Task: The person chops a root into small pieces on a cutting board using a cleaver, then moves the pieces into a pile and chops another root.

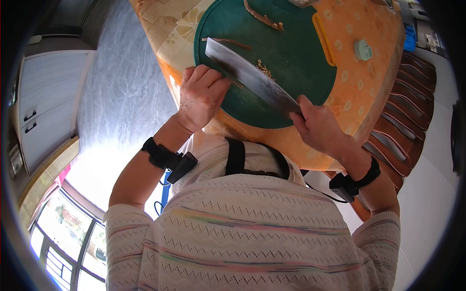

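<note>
My right hand (320, 123) is closed around the handle end of a broad-bladed kitchen knife (252, 75), whose blade reaches up and left across a dark green chopping board (296, 72). My left hand (203, 94) is closed at the board's near left edge, beside the blade. From its fingers sticks the end of a thin brown dried root (238, 85), mostly hidden by the hand. Small chopped bits (264, 69) lie on the far side of the blade. A dried root stick (228, 42) lies near the blade tip, and a thicker curved root (264, 19) is farther back.
An orange patterned cloth covers the table (349, 87). A pale green bottle-like object (362, 50) stands to the right of the board's yellow handle (324, 39). Wooden slatted seating (400, 126) is beside the table at right. A cabinet (51, 97) stands at left.
</note>
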The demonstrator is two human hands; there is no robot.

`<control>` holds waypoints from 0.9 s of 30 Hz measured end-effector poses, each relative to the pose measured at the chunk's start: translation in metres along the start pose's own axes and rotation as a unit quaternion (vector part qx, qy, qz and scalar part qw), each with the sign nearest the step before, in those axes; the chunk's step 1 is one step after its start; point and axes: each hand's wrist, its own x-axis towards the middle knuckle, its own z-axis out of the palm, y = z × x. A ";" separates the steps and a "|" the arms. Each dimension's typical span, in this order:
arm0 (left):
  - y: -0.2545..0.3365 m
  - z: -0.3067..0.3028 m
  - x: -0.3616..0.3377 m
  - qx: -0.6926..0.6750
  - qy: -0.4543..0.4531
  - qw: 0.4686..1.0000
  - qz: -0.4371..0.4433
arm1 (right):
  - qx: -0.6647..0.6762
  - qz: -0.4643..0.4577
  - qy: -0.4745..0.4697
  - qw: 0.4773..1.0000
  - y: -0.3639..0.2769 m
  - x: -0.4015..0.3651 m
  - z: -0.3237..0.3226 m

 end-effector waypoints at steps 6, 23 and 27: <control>0.001 0.005 0.001 0.010 0.003 1.000 0.002 | -0.020 -0.008 -0.003 1.000 -0.002 -0.001 0.004; -0.003 -0.003 0.007 0.001 0.002 1.000 0.016 | -0.046 -0.031 -0.022 0.998 0.005 0.005 0.003; -0.008 -0.041 0.048 0.009 0.157 0.987 -0.029 | -0.044 -0.026 -0.025 0.998 0.006 0.004 0.006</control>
